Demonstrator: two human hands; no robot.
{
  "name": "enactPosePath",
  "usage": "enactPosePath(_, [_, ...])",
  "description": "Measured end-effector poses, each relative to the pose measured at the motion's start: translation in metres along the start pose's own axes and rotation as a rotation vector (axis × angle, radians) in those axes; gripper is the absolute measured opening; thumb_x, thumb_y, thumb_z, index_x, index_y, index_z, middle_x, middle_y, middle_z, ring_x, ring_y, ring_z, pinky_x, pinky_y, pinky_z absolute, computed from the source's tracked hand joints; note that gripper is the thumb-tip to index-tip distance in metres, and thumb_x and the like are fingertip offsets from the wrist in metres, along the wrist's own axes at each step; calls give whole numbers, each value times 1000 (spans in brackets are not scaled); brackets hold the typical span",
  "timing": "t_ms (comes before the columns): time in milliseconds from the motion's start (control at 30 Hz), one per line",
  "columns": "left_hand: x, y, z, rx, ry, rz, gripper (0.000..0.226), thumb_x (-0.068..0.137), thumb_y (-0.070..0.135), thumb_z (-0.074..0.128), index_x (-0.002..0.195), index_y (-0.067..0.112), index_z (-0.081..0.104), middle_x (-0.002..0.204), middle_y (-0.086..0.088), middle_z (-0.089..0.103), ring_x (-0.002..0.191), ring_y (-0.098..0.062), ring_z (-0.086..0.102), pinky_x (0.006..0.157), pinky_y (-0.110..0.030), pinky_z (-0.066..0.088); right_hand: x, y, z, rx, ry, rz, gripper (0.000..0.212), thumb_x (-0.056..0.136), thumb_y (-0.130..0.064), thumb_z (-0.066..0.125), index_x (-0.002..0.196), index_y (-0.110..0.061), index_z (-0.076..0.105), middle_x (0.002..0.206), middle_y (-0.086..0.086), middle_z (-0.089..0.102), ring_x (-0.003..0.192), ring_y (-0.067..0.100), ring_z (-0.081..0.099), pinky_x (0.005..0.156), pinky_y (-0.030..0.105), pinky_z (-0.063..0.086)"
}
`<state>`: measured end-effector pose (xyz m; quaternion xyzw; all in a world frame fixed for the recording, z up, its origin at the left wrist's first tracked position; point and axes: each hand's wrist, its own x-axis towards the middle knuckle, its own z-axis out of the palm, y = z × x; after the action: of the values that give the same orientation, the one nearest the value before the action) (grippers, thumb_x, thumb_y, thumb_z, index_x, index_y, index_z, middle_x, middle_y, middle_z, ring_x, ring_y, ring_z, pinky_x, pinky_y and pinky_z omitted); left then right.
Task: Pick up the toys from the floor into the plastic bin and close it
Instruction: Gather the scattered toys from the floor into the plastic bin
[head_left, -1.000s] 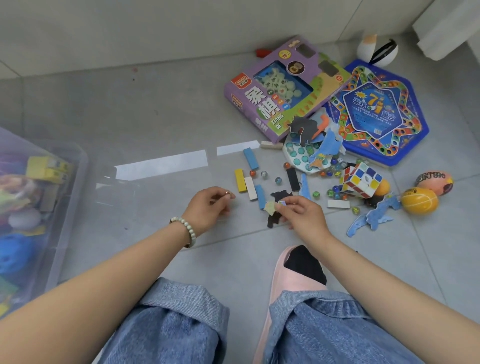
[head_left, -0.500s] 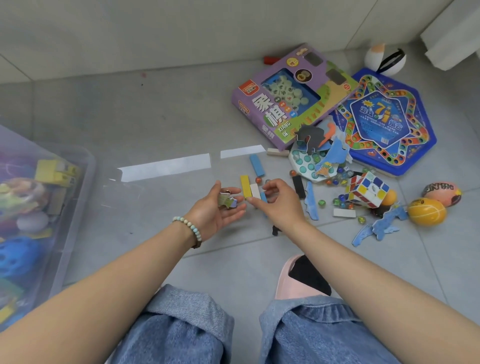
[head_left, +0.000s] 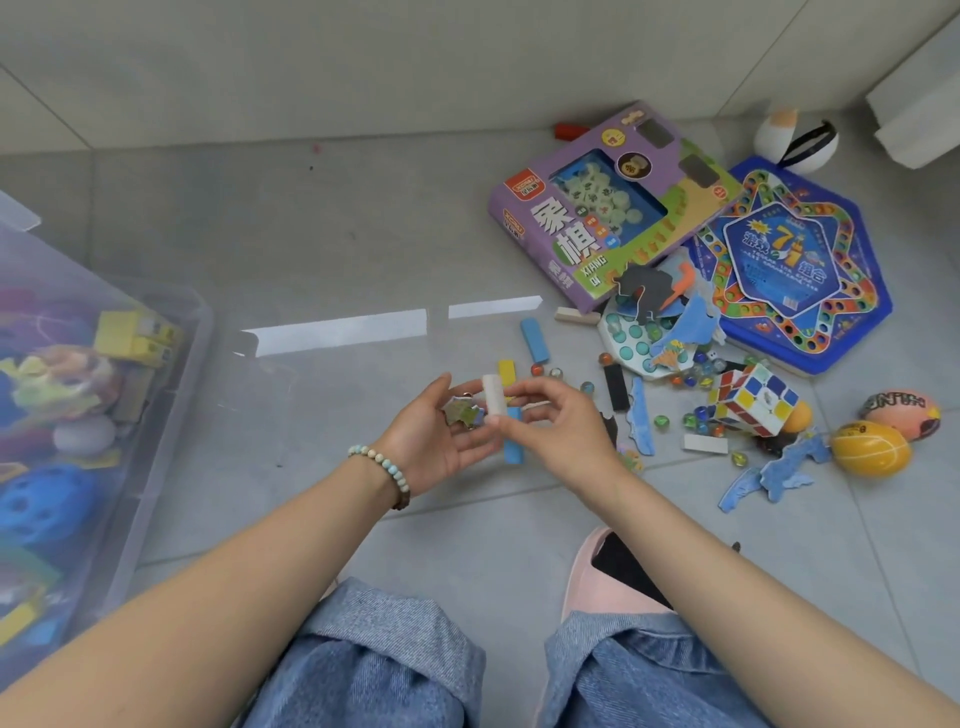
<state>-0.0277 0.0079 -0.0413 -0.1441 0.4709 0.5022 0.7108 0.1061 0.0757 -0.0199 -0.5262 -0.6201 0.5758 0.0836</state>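
Note:
My left hand (head_left: 431, 439) lies palm up above the floor with small puzzle pieces (head_left: 462, 414) resting on it, fingers relaxed. Right beside it, my right hand (head_left: 553, 428) pinches a white block (head_left: 493, 397) between thumb and fingers, held upright over the left palm's edge. Under the hands a blue block (head_left: 513, 444) and a yellow block (head_left: 507, 372) lie on the tiles. The clear plastic bin (head_left: 200, 332) stands at the left, open, with several toys inside.
Scattered to the right are a purple chess box (head_left: 608, 223), a blue hexagonal game board (head_left: 802, 270), a Rubik's cube (head_left: 753, 400), a yellow ball (head_left: 870, 449), an orange ball (head_left: 901, 413), marbles, blocks and blue foam pieces (head_left: 779, 475). My knees and a pink slipper (head_left: 592, 566) are below.
My left hand turned palm up and took the puzzle pieces. My right hand reached to the blocks and lifted the white one toward the left palm.

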Motion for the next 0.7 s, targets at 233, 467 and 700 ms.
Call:
enactPosePath(233, [1,4,-4,-136,-49,5,42,101,39,27,101,11,58,98,-15,63,88,-28,61,68,-38,57,-1,-17,11,214,-38,3,17,77,-1,73,80,-14,63,86,7,68,69,16,65,70,21,56])
enactPosePath(467, [2,8,-6,-181,47,-2,41,101,37,31,98,11,63,87,-7,62,53,-15,62,51,-21,55,27,-17,-10,129,171,-53,20,79,-9,73,93,-13,60,89,-4,62,79,10,58,69,16,50])
enactPosePath(700, [5,18,-12,-226,55,35,49,100,41,30,93,7,64,74,-7,68,56,-15,62,51,-20,54,75,0,-10,-285,165,-76,40,74,-28,78,108,-16,59,118,4,54,106,17,52,92,29,44])
